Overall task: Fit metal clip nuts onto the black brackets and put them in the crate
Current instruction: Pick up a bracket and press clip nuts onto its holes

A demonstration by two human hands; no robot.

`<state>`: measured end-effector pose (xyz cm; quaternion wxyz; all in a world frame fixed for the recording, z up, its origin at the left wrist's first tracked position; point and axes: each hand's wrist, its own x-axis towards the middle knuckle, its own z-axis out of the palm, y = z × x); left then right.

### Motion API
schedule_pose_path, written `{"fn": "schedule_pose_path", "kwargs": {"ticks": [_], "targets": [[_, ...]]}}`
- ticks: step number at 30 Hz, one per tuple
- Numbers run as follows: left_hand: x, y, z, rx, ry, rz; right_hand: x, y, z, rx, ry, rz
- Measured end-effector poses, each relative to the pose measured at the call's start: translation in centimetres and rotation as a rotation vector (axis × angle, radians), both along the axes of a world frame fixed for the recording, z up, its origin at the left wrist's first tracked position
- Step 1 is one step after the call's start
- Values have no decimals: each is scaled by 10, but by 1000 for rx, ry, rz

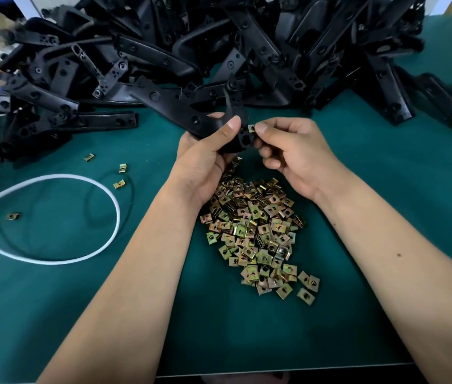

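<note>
Green matting covers the surface (385,189) in front of me, and along its far side sprawls a big heap of black brackets (219,42), stacked every which way from the left edge to the right. My left hand (205,159) is curled round one black bracket (233,126), thumb pressed on its upper face, holding it up just above the near edge of that heap. My right hand (294,153) pinches a single clip nut (251,128) between thumb and forefinger, the nut touching the bracket's right edge — whether it is seated on the edge or only against it I cannot tell. Below my hands, between my forearms, lies a loose pile of clip nuts (258,234), brassy and greenish, spreading toward me on the matting. A few stray clip nuts (122,176) lie well apart to the left, near a white cable (81,178) that loops across the surface — one more sits by itself at the near left of that loop. At the left edge a white object shows partly, too cut off to identify.
</note>
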<state>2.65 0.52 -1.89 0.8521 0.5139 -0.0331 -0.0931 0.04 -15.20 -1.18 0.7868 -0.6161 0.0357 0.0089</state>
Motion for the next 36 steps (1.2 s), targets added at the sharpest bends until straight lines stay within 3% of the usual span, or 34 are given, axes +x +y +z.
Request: {"fn": "schedule_pose_path", "kwargs": {"ticks": [15,28,30,34,36], "targets": [[-3,4,4,51,28,-79,-3,-5,4,-178,-85,45],[-6,3,11,-29,-26,-16,-3,5,4,-111,-180,42],[-3,7,12,-99,5,20,-3,7,2,-271,-246,4],[6,21,11,-338,177,166,-2,-2,-5,-1113,-398,27],[6,25,11,-377,196,185,-2,-2,-4,-1229,-364,117]]}}
